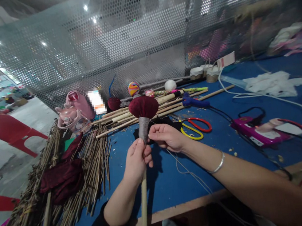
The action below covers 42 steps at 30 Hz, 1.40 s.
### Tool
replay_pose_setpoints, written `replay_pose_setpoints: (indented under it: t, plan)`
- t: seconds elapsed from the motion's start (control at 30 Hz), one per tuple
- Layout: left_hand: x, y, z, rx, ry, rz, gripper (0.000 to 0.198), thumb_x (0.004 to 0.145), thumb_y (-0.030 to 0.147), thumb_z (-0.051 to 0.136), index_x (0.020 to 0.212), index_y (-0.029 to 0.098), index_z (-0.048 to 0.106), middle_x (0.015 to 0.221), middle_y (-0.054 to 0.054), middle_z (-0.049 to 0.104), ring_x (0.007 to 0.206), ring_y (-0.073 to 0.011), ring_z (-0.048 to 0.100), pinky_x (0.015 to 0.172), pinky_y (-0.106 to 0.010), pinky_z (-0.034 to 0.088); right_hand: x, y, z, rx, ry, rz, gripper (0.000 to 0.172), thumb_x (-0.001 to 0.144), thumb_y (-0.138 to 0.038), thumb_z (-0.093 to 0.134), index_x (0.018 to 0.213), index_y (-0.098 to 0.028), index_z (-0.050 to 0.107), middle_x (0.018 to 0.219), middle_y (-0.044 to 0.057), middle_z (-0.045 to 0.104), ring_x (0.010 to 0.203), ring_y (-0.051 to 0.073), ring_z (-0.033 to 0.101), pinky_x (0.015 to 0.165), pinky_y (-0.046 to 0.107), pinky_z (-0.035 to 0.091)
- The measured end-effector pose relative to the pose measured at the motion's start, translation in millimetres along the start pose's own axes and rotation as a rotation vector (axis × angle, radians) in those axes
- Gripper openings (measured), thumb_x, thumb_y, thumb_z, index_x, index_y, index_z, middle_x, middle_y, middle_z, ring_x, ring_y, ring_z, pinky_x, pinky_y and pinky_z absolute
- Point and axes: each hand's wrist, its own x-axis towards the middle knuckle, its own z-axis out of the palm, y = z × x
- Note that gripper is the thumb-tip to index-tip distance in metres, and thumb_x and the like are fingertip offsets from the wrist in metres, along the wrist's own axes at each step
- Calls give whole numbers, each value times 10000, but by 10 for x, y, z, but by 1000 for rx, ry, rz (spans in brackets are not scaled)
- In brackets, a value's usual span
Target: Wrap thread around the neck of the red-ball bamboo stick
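My left hand [137, 158] is closed round a pale wooden stick [143, 205] held upright over the blue table [227, 147]. The stick carries a dark red velvet head [143, 106] with grey thread wound tight below it [143, 128]. My right hand [167, 136] pinches at the thread wrap, fingers closed, a silver bangle on the wrist. A thin thread [185, 167] trails from that hand down toward the table's front edge.
Several bare sticks [150, 111] lie across the table behind. Bundles of twigs [91, 164] and dark red cloth [62, 179] lie at left. Scissors [195, 126], a pink device with cables [255, 133], a pink jug [76, 109] and white cloth [271, 83] are nearby.
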Motion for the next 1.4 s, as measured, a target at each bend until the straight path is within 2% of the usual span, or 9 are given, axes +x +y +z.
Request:
replay_pose_setpoints:
  t: [0.1, 0.27, 0.33, 0.43, 0.57, 0.83, 1.0, 1.2, 1.4]
  plan:
    - [0, -18, -2, -8, -11, 10, 338, 755, 494, 535, 805, 164, 481, 472, 94, 368, 312, -23, 271, 313, -166, 353, 16, 17, 5, 31, -1, 7, 299, 645, -327, 698, 704, -148, 465, 609, -27, 579, 320, -5, 233, 296, 159, 114]
    - [15, -26, -26, -24, -122, -123, 370, 775, 516, 478, 816, 150, 509, 433, 82, 376, 294, -38, 301, 311, -178, 355, 24, 33, -39, 6, -108, -3, 308, 698, -338, 655, 867, -158, 470, 549, -51, 536, 321, 9, 233, 298, 158, 106]
    - [29, -46, -38, 68, -63, -169, 395, 776, 526, 463, 814, 137, 521, 454, 64, 408, 322, -50, 358, 337, -189, 382, 36, 57, -69, -62, -95, 11, 292, 708, -354, 643, 828, -139, 486, 518, -50, 515, 315, 8, 232, 297, 164, 105]
    - [44, -84, -40, 286, 100, -39, 389, 750, 488, 530, 925, 141, 517, 571, 47, 480, 361, -48, 413, 322, -161, 350, 62, 97, -97, -134, 11, 55, 310, 678, -358, 668, 792, -136, 485, 461, -77, 454, 295, 5, 196, 287, 169, 92]
    - [40, -102, -22, 383, 124, 137, 441, 704, 379, 631, 1060, 172, 471, 588, 82, 452, 342, -26, 396, 299, -133, 288, 75, 98, -96, -136, 22, 41, 328, 682, -376, 663, 843, -142, 499, 425, -112, 367, 297, 12, 171, 290, 169, 99]
    - [59, -59, -46, 299, 207, 161, 434, 707, 361, 632, 1053, 150, 474, 575, 71, 500, 336, -30, 377, 293, -140, 277, 31, 29, -98, -241, 79, 19, 284, 679, -392, 659, 702, -139, 532, 419, -98, 352, 323, 13, 208, 317, 173, 117]
    - [47, -37, -38, 325, 233, 183, 457, 696, 358, 643, 1071, 139, 501, 520, 87, 470, 335, -34, 381, 307, -143, 283, 5, 4, -79, -273, 66, 24, 310, 673, -408, 660, 786, -124, 607, 409, -87, 376, 318, 19, 224, 321, 189, 114]
    - [50, -52, -84, 459, 310, 205, 559, 675, 338, 660, 1175, 123, 530, 595, 48, 533, 381, -47, 422, 353, -170, 344, -14, 6, -77, -250, 6, 38, 320, 708, -394, 626, 880, -123, 624, 374, -101, 327, 314, 26, 195, 332, 193, 104]
    - [62, -76, -143, 559, 312, 225, 545, 683, 347, 651, 1183, 151, 564, 631, 27, 567, 412, -50, 425, 369, -171, 347, -11, -9, -99, -269, -36, 39, 295, 731, -361, 596, 903, -124, 625, 375, -102, 306, 324, 33, 199, 343, 193, 116]
